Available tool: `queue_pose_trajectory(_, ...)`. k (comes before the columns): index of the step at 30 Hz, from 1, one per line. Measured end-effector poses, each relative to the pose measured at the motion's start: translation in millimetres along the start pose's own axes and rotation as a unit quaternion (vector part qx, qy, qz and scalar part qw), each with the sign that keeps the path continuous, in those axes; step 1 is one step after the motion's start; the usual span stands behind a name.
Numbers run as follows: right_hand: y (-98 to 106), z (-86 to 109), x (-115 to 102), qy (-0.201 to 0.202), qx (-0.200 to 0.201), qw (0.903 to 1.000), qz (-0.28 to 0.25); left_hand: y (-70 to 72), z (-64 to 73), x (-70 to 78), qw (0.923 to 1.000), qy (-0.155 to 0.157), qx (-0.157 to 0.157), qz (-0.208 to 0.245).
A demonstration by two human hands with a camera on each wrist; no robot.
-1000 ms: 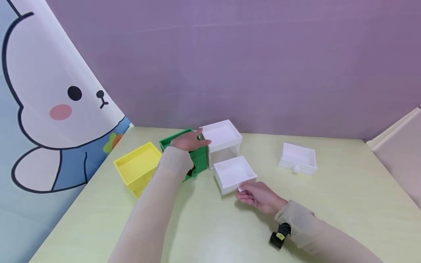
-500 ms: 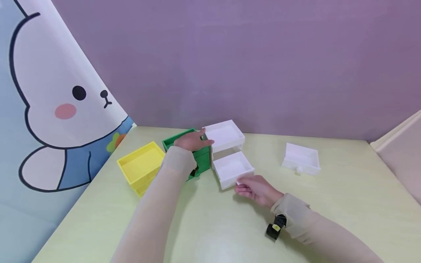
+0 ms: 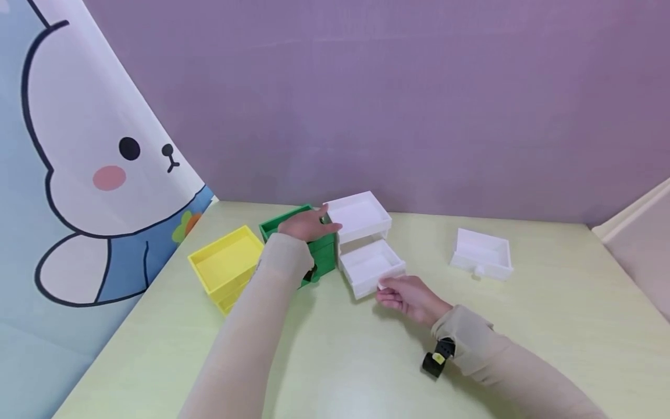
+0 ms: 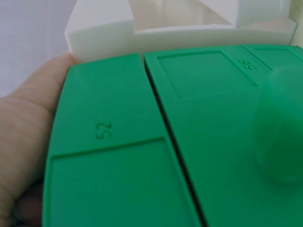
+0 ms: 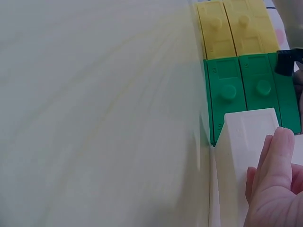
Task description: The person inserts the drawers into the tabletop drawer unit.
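Pinching the white drawer (image 3: 369, 261) by its knob (image 3: 381, 285) in the right hand (image 3: 410, 298), fingers curled; holding it ahead-left of them, rear toward the white cabinet (image 3: 361, 215); touching that cabinet with the left hand (image 3: 305, 226), fingers spread.

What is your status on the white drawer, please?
Right hand holding white drawer. Drawer at front of white cabinet, not fully in. Left hand at top of green cabinet. Second white drawer off right, not blocking.

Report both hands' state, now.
Left hand: open, over the green drawer unit.
Right hand: holding the nearer white drawer by its front.
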State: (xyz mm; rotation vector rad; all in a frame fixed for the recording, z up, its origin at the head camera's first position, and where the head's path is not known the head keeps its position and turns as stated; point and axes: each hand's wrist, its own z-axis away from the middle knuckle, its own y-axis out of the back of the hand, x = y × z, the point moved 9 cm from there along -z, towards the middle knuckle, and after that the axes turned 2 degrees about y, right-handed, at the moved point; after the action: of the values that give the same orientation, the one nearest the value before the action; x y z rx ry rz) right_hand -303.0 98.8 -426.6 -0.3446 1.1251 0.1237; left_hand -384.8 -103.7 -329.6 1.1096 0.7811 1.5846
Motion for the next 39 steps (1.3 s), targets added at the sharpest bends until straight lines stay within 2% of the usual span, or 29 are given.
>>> queue_pose_trajectory(7, -0.6, 2.9, -0.4, 0.006, -0.018, 0.9997, -0.013, -2.1, -3.2, 0.4, 0.9999, -0.003, -0.007, -0.016)
queue_pose_trajectory(14, -0.3, 1.5, -2.2, 0.009, -0.008, 0.9997, -0.021, 2.9, -0.4, 4.0, 0.9998, -0.009, -0.002, -0.017)
queue_pose_trajectory(24, 4.3, 1.7, 3.2, -0.006, -0.001, 0.9989, -0.046, 1.4, -0.1, 3.8, 0.9997, -0.009, -0.005, -0.024)
queue_pose_trajectory(39, 3.9, 0.8, -0.2, -0.005, -0.006, 0.9992, -0.04, 0.2, -0.7, 3.2, 0.9997, 0.002, -0.008, -0.023)
